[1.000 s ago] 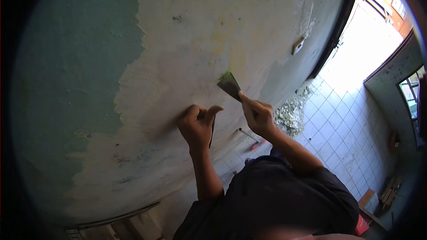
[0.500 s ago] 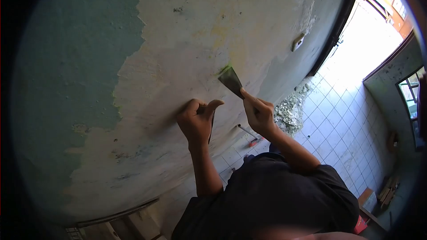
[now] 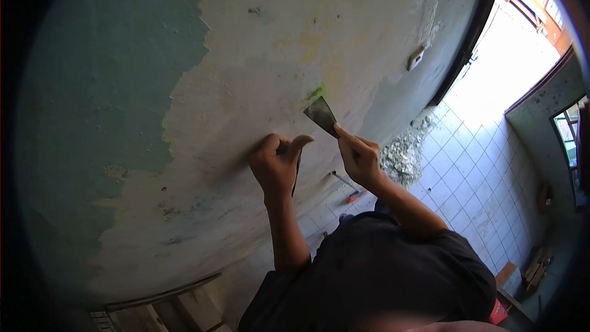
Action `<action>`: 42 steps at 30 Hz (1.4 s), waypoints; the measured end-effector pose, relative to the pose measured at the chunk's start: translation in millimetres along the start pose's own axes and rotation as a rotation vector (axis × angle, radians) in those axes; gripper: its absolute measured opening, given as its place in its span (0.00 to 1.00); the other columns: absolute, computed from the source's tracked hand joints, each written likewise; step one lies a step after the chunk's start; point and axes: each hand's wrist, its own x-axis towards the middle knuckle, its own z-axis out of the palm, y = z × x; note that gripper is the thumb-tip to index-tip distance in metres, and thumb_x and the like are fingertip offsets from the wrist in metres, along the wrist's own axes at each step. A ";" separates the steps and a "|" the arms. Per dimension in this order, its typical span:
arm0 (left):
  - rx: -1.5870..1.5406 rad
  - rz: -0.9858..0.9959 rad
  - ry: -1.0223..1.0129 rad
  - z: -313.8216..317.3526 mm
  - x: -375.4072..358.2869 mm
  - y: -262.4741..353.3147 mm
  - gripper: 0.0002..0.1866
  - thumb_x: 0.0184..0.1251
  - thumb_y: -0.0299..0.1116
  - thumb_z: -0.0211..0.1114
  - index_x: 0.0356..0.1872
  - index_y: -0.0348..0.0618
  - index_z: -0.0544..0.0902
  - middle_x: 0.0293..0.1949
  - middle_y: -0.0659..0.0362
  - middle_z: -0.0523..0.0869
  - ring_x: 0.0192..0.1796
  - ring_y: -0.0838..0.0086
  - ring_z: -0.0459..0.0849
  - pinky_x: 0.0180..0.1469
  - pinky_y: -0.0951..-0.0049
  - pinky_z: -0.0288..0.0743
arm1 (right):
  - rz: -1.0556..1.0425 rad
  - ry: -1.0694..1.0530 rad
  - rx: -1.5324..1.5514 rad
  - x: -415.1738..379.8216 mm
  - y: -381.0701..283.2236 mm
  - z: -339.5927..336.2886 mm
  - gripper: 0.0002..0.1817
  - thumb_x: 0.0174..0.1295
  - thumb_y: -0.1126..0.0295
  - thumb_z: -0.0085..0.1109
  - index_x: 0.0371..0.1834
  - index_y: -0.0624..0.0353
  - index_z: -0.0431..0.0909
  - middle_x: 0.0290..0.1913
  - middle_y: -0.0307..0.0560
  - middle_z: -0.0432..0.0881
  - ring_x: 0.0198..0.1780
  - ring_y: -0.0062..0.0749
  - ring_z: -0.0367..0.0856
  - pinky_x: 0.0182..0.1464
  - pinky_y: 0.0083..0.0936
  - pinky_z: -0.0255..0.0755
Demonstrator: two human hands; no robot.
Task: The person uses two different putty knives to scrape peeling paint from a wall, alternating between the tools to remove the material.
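Scraper [image 3: 321, 116] blade lies flat against the wall [image 3: 258, 55], its edge just below a small green paint patch [image 3: 318, 91]. Your right hand [image 3: 359, 160] is curled tight around the handle, forefinger laid along the blade's back. Your left hand [image 3: 276, 163] sits just beside it, knuckles on the wall, fingers closed, thumb out, gripping a thin dark tool [image 3: 295, 175] you can barely see. Wall here is scraped pale, with yellow stains; teal paint [image 3: 104, 86] remains to the left. Rubble pile [image 3: 402, 154] on the tiled floor [image 3: 479, 178] below, by the bright doorway [image 3: 510, 55]. A red-handled tool [image 3: 347, 187] lies on the floor.
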 end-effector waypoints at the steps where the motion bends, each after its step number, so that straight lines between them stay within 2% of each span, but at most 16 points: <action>1: 0.026 0.059 0.023 2.1 3.6 -0.6 0.30 0.52 0.57 0.81 0.17 0.42 0.76 0.12 0.60 0.74 0.14 0.68 0.68 0.21 0.69 0.63 | -0.050 0.009 0.002 4.2 6.2 0.4 0.26 0.63 0.86 0.61 0.66 0.59 0.82 0.20 0.48 0.75 0.19 0.23 0.73 0.26 0.21 0.68; 3: 0.062 0.092 -0.001 0.2 -5.8 -0.1 0.30 0.52 0.57 0.82 0.17 0.42 0.76 0.13 0.60 0.74 0.15 0.68 0.68 0.21 0.69 0.64 | 0.019 -0.006 0.007 1.7 -2.0 -0.3 0.26 0.63 0.86 0.61 0.66 0.59 0.82 0.20 0.48 0.75 0.19 0.23 0.73 0.26 0.21 0.69; 5: 0.009 -0.048 -0.032 -0.7 -2.4 6.1 0.30 0.52 0.57 0.82 0.17 0.42 0.76 0.13 0.59 0.75 0.15 0.68 0.69 0.22 0.68 0.64 | 0.050 -0.030 0.008 1.1 -2.7 -3.0 0.26 0.63 0.86 0.61 0.66 0.60 0.82 0.20 0.48 0.75 0.19 0.23 0.73 0.26 0.21 0.69; 8: 0.073 0.101 0.023 1.0 -1.9 -5.0 0.30 0.53 0.58 0.81 0.17 0.42 0.76 0.13 0.58 0.75 0.15 0.69 0.69 0.22 0.67 0.65 | -0.032 -0.012 -0.013 16.4 -1.0 1.1 0.26 0.63 0.86 0.60 0.65 0.60 0.82 0.21 0.50 0.76 0.20 0.24 0.75 0.27 0.21 0.71; 10: 0.057 0.041 -0.022 -2.4 -13.3 -0.3 0.30 0.53 0.58 0.81 0.17 0.42 0.76 0.13 0.58 0.75 0.15 0.69 0.68 0.21 0.68 0.65 | 0.027 -0.016 0.021 44.9 -31.9 0.5 0.25 0.63 0.86 0.60 0.65 0.61 0.82 0.22 0.52 0.79 0.22 0.25 0.80 0.30 0.21 0.74; 12: 0.013 0.048 0.023 0.1 5.2 2.9 0.30 0.53 0.59 0.80 0.17 0.42 0.76 0.12 0.58 0.74 0.15 0.69 0.68 0.21 0.68 0.64 | -0.023 -0.016 0.010 27.5 -21.9 -4.5 0.25 0.63 0.86 0.60 0.65 0.61 0.82 0.22 0.52 0.78 0.22 0.25 0.78 0.29 0.21 0.73; 15: 0.037 0.069 -0.021 -0.8 3.2 0.2 0.30 0.53 0.59 0.80 0.18 0.42 0.76 0.12 0.59 0.74 0.14 0.69 0.67 0.20 0.68 0.64 | -0.059 0.006 -0.018 14.9 -6.7 -3.9 0.24 0.63 0.86 0.60 0.64 0.61 0.83 0.19 0.48 0.74 0.19 0.24 0.74 0.26 0.22 0.69; 17: 0.102 0.081 -0.030 -4.0 -0.8 3.5 0.30 0.53 0.58 0.81 0.18 0.43 0.77 0.12 0.59 0.75 0.14 0.69 0.68 0.20 0.68 0.64 | 0.012 -0.014 -0.019 5.3 -10.4 -2.8 0.24 0.64 0.85 0.60 0.64 0.61 0.83 0.18 0.47 0.72 0.18 0.24 0.72 0.24 0.24 0.67; 27: 0.007 0.055 -0.010 1.1 -1.3 2.7 0.25 0.56 0.54 0.81 0.21 0.43 0.82 0.15 0.59 0.82 0.14 0.67 0.76 0.22 0.70 0.68 | -0.043 -0.023 -0.011 4.8 -6.8 2.0 0.24 0.64 0.85 0.61 0.64 0.60 0.82 0.20 0.48 0.74 0.18 0.25 0.74 0.24 0.24 0.69; 29: 0.027 0.006 -0.048 3.5 -1.8 10.0 0.22 0.63 0.48 0.79 0.25 0.38 0.84 0.20 0.61 0.85 0.23 0.78 0.80 0.28 0.75 0.71 | 0.014 -0.024 0.022 1.7 -10.4 3.0 0.25 0.64 0.85 0.61 0.65 0.60 0.82 0.21 0.49 0.77 0.19 0.24 0.75 0.25 0.23 0.70; 30: 0.026 0.006 -0.056 13.1 -2.9 14.3 0.22 0.63 0.48 0.79 0.25 0.38 0.84 0.20 0.61 0.85 0.23 0.78 0.80 0.28 0.75 0.71 | 0.021 -0.020 0.020 1.3 -12.6 1.8 0.25 0.64 0.85 0.61 0.65 0.60 0.82 0.21 0.49 0.77 0.19 0.24 0.75 0.25 0.23 0.70; 32: -0.340 -0.152 -0.092 35.6 -6.3 22.2 0.22 0.72 0.43 0.73 0.23 0.38 0.80 0.17 0.61 0.80 0.20 0.81 0.73 0.25 0.73 0.66 | 0.127 -0.019 0.083 0.3 -21.3 2.6 0.25 0.64 0.84 0.61 0.66 0.59 0.82 0.21 0.49 0.77 0.19 0.22 0.74 0.25 0.23 0.69; 33: -0.340 -0.150 -0.094 43.8 -3.9 24.1 0.22 0.72 0.43 0.73 0.23 0.38 0.80 0.17 0.61 0.80 0.20 0.81 0.73 0.25 0.73 0.66 | 0.127 -0.016 0.083 2.5 -21.0 2.4 0.25 0.64 0.84 0.61 0.66 0.59 0.82 0.21 0.49 0.77 0.19 0.22 0.74 0.25 0.23 0.69; 35: -0.436 -0.205 -0.081 55.1 -5.3 27.1 0.23 0.78 0.39 0.66 0.21 0.36 0.77 0.16 0.63 0.74 0.23 0.85 0.65 0.25 0.71 0.62 | 0.109 -0.014 0.079 0.7 -21.4 -0.6 0.24 0.65 0.83 0.61 0.66 0.59 0.82 0.22 0.50 0.78 0.20 0.19 0.72 0.25 0.21 0.68; 36: -0.413 -0.158 -0.049 59.0 -4.5 29.3 0.25 0.80 0.39 0.63 0.20 0.36 0.74 0.15 0.62 0.69 0.23 0.83 0.61 0.24 0.69 0.59 | 0.107 -0.015 0.077 -2.1 -19.9 -2.2 0.24 0.65 0.83 0.61 0.66 0.59 0.82 0.22 0.50 0.78 0.20 0.19 0.72 0.25 0.21 0.68; 42: -0.340 -0.144 -0.051 78.3 -2.8 38.1 0.24 0.80 0.40 0.63 0.21 0.35 0.76 0.15 0.56 0.73 0.21 0.79 0.66 0.24 0.67 0.63 | 0.264 0.025 0.004 -9.2 -14.1 1.9 0.23 0.68 0.82 0.59 0.66 0.59 0.82 0.24 0.51 0.81 0.22 0.15 0.70 0.27 0.20 0.68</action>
